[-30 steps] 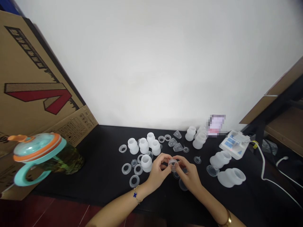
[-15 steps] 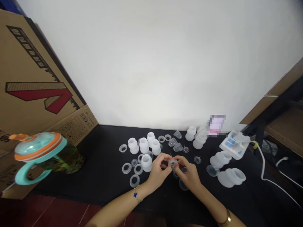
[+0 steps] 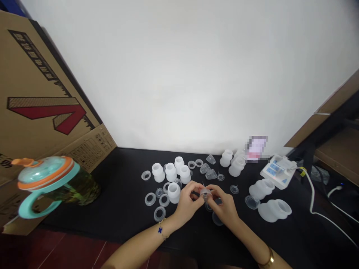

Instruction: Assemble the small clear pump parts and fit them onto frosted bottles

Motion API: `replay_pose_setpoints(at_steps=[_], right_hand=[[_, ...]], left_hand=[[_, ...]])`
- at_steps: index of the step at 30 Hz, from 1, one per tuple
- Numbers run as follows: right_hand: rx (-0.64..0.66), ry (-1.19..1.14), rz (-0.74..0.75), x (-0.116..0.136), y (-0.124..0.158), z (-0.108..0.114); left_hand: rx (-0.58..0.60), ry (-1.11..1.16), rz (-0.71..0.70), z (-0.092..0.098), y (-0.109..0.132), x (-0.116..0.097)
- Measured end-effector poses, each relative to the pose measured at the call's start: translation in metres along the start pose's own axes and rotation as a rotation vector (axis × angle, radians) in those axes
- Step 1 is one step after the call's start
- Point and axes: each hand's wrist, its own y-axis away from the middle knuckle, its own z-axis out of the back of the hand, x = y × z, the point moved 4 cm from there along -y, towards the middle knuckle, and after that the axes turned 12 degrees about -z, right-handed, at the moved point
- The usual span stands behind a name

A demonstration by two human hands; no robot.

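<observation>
My left hand (image 3: 188, 203) and my right hand (image 3: 224, 209) meet at the front of the table. Between their fingertips they pinch a small clear plastic ring-shaped part (image 3: 205, 192), with a thin point rising from its top. Both hands are closed on it, and the fingers hide part of it. Left of my left hand stands a white hourglass-shaped silicone piece (image 3: 174, 195), with translucent rings (image 3: 159, 213) lying around it. Below and between my hands, a clear disc (image 3: 217, 218) lies partly covered by my right hand.
Clear tapered cups (image 3: 211, 174) lie behind my hands. More white pieces (image 3: 270, 210) and a white device (image 3: 277, 171) with a cable (image 3: 312, 194) are at right. A teal-lidded jug (image 3: 47, 183) and cardboard box (image 3: 42, 86) stand left; a wall (image 3: 179, 82) rises behind.
Almost nothing differs. My hands keep the same pinch on the ring-shaped part, and the whole view has shifted very slightly.
</observation>
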Motion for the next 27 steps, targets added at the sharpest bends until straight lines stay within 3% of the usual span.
replay_pose_setpoints(at_steps=[10,19,22,27], right_hand=[[-0.022,0.022,0.074,0.0,0.001,0.001],[0.024,-0.013,0.005,-0.004,0.0,0.0],[0.054,-0.125,-0.029,-0.005,0.0,-0.001],[0.154,-0.554,-0.188,-0.012,-0.006,-0.004]], left_hand=[[-0.005,-0.034,-0.006,0.001,-0.001,-0.002],[0.012,0.011,0.025,0.0,0.0,0.001],[-0.017,0.066,0.036,0.001,-0.001,0.003],[-0.055,0.277,0.124,0.0,-0.002,0.011]])
